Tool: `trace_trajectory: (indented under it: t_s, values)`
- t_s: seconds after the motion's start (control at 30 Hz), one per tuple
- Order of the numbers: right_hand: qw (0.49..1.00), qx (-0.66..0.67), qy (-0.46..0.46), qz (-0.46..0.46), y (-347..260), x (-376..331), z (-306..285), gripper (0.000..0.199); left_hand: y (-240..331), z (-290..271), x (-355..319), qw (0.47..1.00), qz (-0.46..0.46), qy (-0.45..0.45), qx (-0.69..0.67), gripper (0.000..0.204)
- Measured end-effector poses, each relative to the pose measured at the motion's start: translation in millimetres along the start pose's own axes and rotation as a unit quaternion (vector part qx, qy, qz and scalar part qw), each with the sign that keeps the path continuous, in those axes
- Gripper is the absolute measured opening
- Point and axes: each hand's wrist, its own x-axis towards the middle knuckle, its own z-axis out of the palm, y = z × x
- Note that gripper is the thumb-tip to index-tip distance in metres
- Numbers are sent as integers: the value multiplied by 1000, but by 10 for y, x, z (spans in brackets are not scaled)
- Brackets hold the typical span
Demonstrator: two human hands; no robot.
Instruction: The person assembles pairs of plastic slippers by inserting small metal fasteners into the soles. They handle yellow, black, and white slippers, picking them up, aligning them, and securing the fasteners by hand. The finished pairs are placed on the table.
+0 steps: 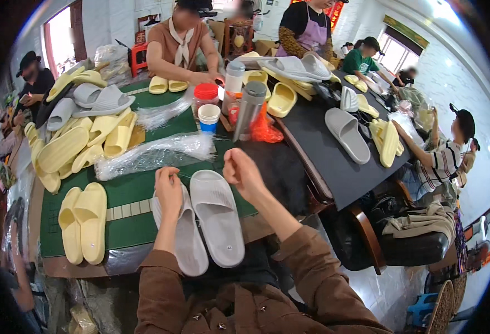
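Green mat (128,192) bears ribbed grey slippers (217,214).

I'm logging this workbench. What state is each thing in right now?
Left hand: pinched shut, resting on a grey slipper.
Right hand: pinched shut, raised above the table.
Grey slippers: paired, soles down, side by side.
Yellow slippers: paired, lying flat.
Red-lidded jar: closed.
Grey flask: upright, capped.
Plastic bags: lying crumpled.
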Motion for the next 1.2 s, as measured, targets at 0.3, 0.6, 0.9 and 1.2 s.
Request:
trace_trajectory:
  t_s: [0.3, 0.6, 0.9, 1.2]
  values:
    - [829, -387, 318, -249, -1481, -426, -1380, 32, -7, -24, -17, 999, -36, -20, -29, 23]
    - [613, -679, 380, -137, -1843, -9, -2855, 38, 95, -40, 5, 998, -29, -51, -1, 16]
    - [728, -620, 286, -67, -1955, -463, -2660, 37, 62, -9, -26, 999, -16, -48, 2, 14]
    - [783, -610, 123, 9, -1871, -1529, -1420, 32, 89, -58, -10, 998, -10, -61, 26, 12]
